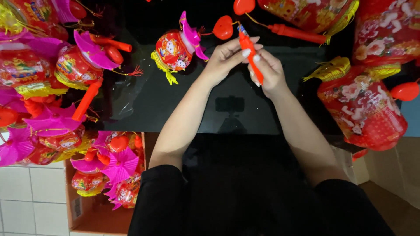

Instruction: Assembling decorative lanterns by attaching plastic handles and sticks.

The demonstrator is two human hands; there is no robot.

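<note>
Both hands (247, 65) gripping smooth orange plastic stick (250, 52).

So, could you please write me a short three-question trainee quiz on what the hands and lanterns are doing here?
1. True or false: both hands grip the orange-red handle stick.
2. Which side of the dark table holds the large red flowered lantern: A left, B right?
3. What colour are the wings on the small lantern nearest the left hand?

Key: 1 true; 2 B; 3 pink. The right hand holds the stick lower down.
</note>
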